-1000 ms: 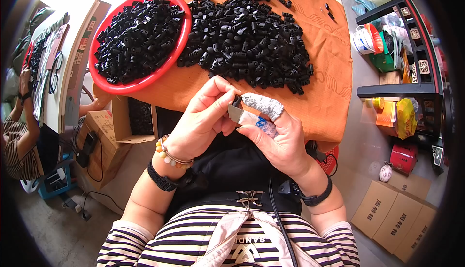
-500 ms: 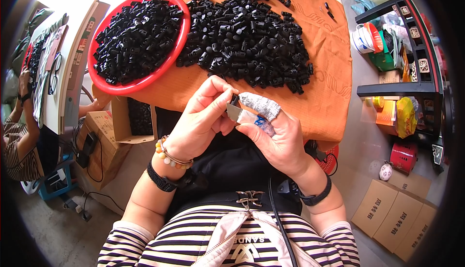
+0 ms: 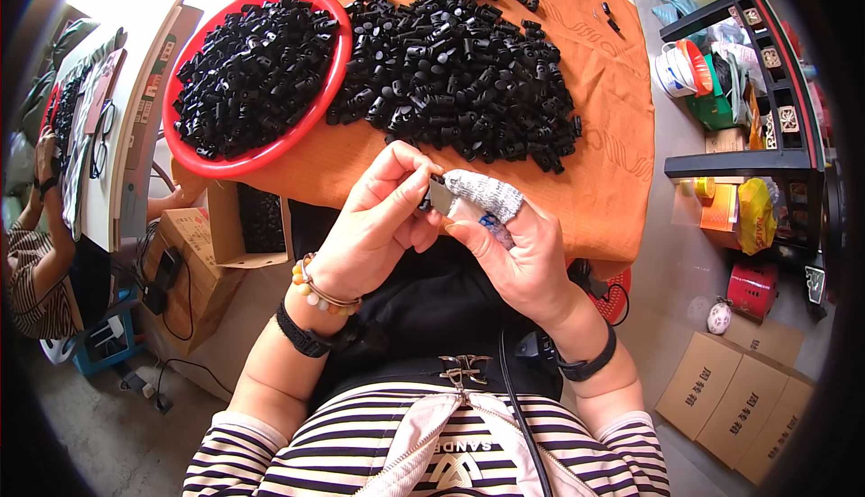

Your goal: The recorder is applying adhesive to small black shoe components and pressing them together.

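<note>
In front of my body, just off the table's near edge, both hands come together. My left hand (image 3: 377,207) pinches a small black plastic part (image 3: 436,179) between thumb and fingers, mostly hidden by them. My right hand (image 3: 527,267) is closed around a flat metal blade (image 3: 441,198) with a pale wrapped grip marked in blue. A grey knitted finger cover (image 3: 487,192) sits on my right index finger. The blade lies against or very close to the black part; exact contact is hard to make out.
Beyond my hands, a large heap of black parts (image 3: 468,78) covers the orange tablecloth (image 3: 613,155). Left of it stands a red basin (image 3: 236,171) full of similar parts. Cardboard boxes (image 3: 191,272) sit at lower left; a black shelf (image 3: 739,165) stands right. Another person works far left.
The blade has shifted slightly up and turned more upright beside the black part. My right thumb and covered finger have moved a little; my left hand stays nearly still.
</note>
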`<control>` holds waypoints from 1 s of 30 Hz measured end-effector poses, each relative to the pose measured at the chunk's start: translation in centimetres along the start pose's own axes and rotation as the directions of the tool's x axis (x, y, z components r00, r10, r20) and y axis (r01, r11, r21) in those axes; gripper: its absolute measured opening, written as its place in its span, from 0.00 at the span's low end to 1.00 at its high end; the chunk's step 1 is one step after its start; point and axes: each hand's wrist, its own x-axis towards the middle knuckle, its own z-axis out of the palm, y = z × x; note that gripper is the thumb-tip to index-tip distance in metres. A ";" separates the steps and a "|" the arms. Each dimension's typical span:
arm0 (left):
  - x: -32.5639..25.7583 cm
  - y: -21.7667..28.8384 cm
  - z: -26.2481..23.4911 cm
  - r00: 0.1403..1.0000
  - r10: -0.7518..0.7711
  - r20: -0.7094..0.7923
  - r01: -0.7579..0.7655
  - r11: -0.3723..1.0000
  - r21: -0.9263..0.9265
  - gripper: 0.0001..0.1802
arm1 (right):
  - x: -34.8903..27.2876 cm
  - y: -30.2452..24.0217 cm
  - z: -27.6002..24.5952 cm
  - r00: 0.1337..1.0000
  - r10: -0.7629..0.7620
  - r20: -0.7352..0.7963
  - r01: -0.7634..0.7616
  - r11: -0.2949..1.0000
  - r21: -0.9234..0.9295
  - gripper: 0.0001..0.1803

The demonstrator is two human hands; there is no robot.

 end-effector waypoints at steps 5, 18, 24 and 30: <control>0.0 0.3 -0.3 0.996 -0.053 0.077 0.059 0.995 -0.078 0.06 | -0.3 -0.9 -0.3 0.991 0.131 0.032 -0.128 0.989 -0.073 0.18; -0.1 0.4 -0.5 0.989 -0.085 0.123 0.098 0.989 -0.107 0.05 | -0.5 -0.3 0.1 0.998 0.070 0.005 -0.070 0.998 -0.005 0.20; -0.2 0.4 -0.4 0.988 -0.103 0.115 0.119 0.983 -0.137 0.06 | -0.2 -0.3 -0.1 1.000 -0.002 -0.004 0.002 0.999 -0.051 0.18; 0.0 0.1 -0.2 0.985 -0.152 0.081 0.162 0.976 -0.144 0.09 | 0.4 0.4 -0.2 0.996 0.057 -0.066 -0.046 0.988 0.151 0.23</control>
